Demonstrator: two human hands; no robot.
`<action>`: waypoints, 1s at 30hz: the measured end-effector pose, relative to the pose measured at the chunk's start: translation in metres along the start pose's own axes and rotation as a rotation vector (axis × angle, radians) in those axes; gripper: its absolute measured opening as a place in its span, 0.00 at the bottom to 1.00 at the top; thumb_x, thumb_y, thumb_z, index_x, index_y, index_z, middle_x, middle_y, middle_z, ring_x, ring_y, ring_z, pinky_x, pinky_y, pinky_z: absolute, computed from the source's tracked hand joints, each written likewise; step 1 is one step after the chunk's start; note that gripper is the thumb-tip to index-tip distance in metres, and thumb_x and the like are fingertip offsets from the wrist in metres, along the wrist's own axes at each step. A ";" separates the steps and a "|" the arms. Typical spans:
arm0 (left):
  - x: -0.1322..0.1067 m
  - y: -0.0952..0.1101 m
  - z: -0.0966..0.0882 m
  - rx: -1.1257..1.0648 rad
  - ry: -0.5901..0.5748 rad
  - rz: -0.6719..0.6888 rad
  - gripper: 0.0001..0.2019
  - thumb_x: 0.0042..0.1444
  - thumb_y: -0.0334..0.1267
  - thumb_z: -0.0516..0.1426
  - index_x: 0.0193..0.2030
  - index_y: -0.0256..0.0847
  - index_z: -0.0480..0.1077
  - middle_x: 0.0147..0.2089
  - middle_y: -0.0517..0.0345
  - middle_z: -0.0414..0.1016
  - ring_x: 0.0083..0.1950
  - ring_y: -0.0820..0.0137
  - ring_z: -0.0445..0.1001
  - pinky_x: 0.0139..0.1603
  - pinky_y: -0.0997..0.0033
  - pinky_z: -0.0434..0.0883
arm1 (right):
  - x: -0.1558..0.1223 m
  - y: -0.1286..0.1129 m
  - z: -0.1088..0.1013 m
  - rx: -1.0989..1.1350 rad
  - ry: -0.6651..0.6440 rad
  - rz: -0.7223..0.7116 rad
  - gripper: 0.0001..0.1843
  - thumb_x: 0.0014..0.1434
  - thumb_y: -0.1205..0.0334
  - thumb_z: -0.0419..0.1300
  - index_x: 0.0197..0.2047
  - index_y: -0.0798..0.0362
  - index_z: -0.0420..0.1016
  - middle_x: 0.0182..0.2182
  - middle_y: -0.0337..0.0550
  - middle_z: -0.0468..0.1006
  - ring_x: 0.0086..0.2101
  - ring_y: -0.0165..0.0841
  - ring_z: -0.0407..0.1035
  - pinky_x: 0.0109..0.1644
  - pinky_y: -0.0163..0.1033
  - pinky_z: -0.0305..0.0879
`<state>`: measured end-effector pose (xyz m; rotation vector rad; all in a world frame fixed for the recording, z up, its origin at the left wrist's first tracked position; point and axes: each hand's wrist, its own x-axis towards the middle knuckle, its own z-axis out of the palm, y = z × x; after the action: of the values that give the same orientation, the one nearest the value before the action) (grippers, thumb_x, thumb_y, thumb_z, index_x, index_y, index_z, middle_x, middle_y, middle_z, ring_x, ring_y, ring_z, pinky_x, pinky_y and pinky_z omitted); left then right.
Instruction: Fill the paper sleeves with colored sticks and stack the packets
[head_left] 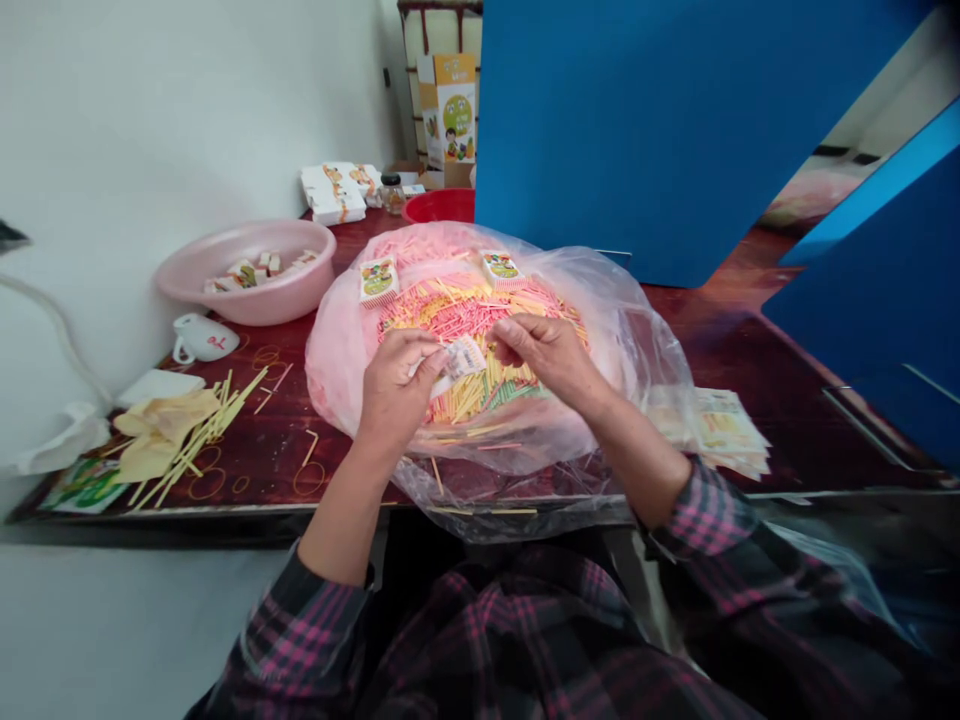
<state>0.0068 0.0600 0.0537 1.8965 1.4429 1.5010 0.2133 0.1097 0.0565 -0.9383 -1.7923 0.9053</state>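
My left hand [401, 385] grips a small white printed packet [463, 357] between thumb and fingers, over a heap of thin coloured sticks [472, 310]. The sticks are pink, yellow and green, and lie in a clear plastic bag [637, 340] spread open on the table. Just right of the packet, my right hand [541, 350] is closed in a pinch; whatever is between its fingertips is too small to make out. Two small printed boxes rest at the back of the heap, a left box [378, 281] and a right box [502, 270].
A pink basin [247, 275] with several small boxes stands at the left, near a white mug [204, 338]. Long pale sticks [202, 440] and rubber bands lie at front left. Flat printed packets [727, 430] are stacked at right. A blue panel [600, 130] rises behind the bag.
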 end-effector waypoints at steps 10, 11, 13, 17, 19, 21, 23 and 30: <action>-0.031 -0.006 0.004 -0.140 0.169 -0.203 0.07 0.60 0.43 0.62 0.39 0.45 0.80 0.37 0.59 0.81 0.42 0.67 0.77 0.48 0.66 0.73 | 0.005 0.041 -0.037 -0.913 -0.476 -0.392 0.20 0.62 0.75 0.53 0.47 0.48 0.83 0.51 0.45 0.83 0.51 0.42 0.72 0.55 0.50 0.59; -0.033 -0.009 0.006 -0.177 0.166 -0.239 0.08 0.59 0.45 0.63 0.39 0.45 0.80 0.37 0.59 0.81 0.41 0.67 0.77 0.47 0.66 0.73 | 0.007 0.040 -0.036 -0.953 -0.498 -0.412 0.18 0.63 0.74 0.54 0.45 0.47 0.82 0.50 0.44 0.83 0.52 0.42 0.71 0.56 0.50 0.57; -0.037 -0.014 0.011 -0.255 0.167 -0.295 0.10 0.59 0.47 0.63 0.40 0.44 0.80 0.37 0.59 0.81 0.40 0.67 0.77 0.44 0.67 0.74 | 0.013 0.040 -0.034 -1.014 -0.556 -0.457 0.15 0.64 0.72 0.55 0.42 0.47 0.82 0.46 0.43 0.84 0.51 0.42 0.70 0.57 0.51 0.54; -0.039 -0.021 0.018 -0.369 0.177 -0.379 0.13 0.57 0.50 0.63 0.39 0.44 0.79 0.34 0.60 0.80 0.35 0.70 0.76 0.39 0.69 0.74 | 0.022 0.039 -0.029 -1.051 -0.634 -0.530 0.14 0.65 0.72 0.56 0.41 0.47 0.80 0.46 0.41 0.84 0.50 0.43 0.69 0.60 0.56 0.49; -0.039 -0.022 0.019 -0.390 0.175 -0.396 0.13 0.56 0.50 0.63 0.39 0.43 0.79 0.34 0.60 0.79 0.34 0.70 0.75 0.38 0.69 0.73 | 0.025 0.039 -0.028 -1.044 -0.632 -0.536 0.14 0.65 0.72 0.56 0.40 0.47 0.80 0.45 0.41 0.84 0.49 0.42 0.70 0.63 0.58 0.47; -0.039 -0.022 0.021 -0.392 0.165 -0.400 0.12 0.56 0.49 0.63 0.39 0.43 0.79 0.33 0.60 0.78 0.34 0.71 0.75 0.38 0.70 0.73 | 0.026 0.041 -0.027 -1.024 -0.621 -0.527 0.13 0.64 0.73 0.57 0.37 0.48 0.80 0.41 0.41 0.84 0.49 0.42 0.70 0.65 0.59 0.45; -0.040 -0.022 0.021 -0.384 0.158 -0.401 0.11 0.56 0.48 0.64 0.39 0.43 0.79 0.32 0.60 0.77 0.33 0.71 0.74 0.36 0.70 0.72 | 0.026 0.044 -0.027 -0.991 -0.595 -0.505 0.13 0.63 0.74 0.57 0.37 0.48 0.80 0.39 0.41 0.84 0.49 0.41 0.70 0.68 0.60 0.43; -0.043 -0.021 0.020 -0.356 0.119 -0.391 0.09 0.55 0.45 0.64 0.37 0.43 0.78 0.35 0.59 0.77 0.36 0.70 0.73 0.41 0.70 0.72 | 0.029 0.058 -0.019 -0.842 -0.430 -0.326 0.09 0.65 0.68 0.55 0.38 0.51 0.77 0.40 0.46 0.82 0.49 0.41 0.74 0.71 0.61 0.45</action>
<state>0.0163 0.0391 0.0067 1.2552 1.3825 1.5675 0.2348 0.1643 0.0228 -0.9333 -2.6875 0.1060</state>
